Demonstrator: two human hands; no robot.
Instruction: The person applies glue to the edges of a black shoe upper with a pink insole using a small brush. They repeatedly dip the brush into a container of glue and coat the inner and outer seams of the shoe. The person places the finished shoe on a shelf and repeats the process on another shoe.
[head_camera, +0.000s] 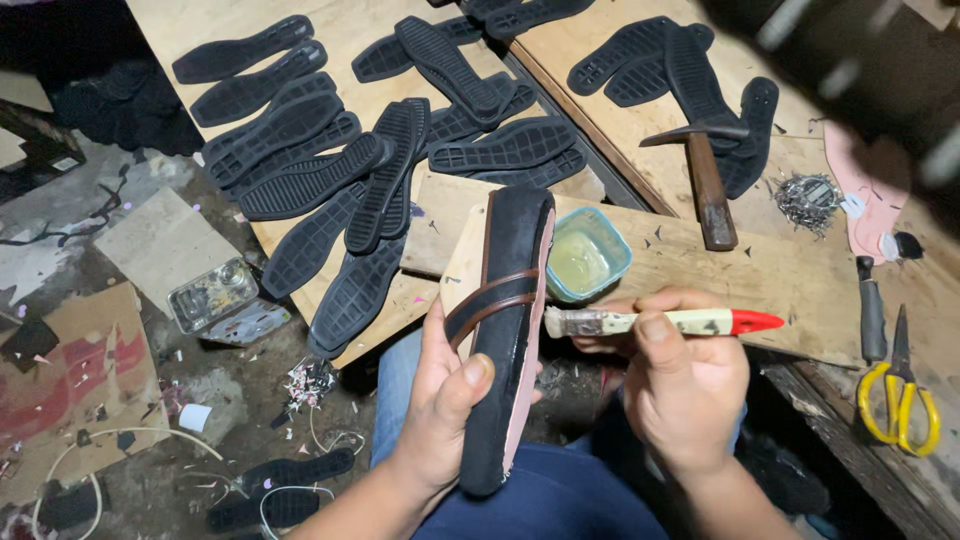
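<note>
My left hand (440, 400) grips a sandal (510, 320) on a wooden last, held upright on its edge over my lap. The sandal has a black bottom, brown straps and a pinkish edge. My right hand (680, 380) holds a brush (660, 322) with a pale handle and red end. Its glue-caked bristles touch the sandal's right edge. A small teal tub of glue (588, 256) sits open on the wooden board just behind the brush.
Several black rubber soles (330, 170) lie spread over the wooden boards (800, 280). A hammer (708, 180), a heap of small nails (808, 200), a knife (872, 315) and yellow-handled scissors (900, 395) lie at right. Scraps litter the floor at left.
</note>
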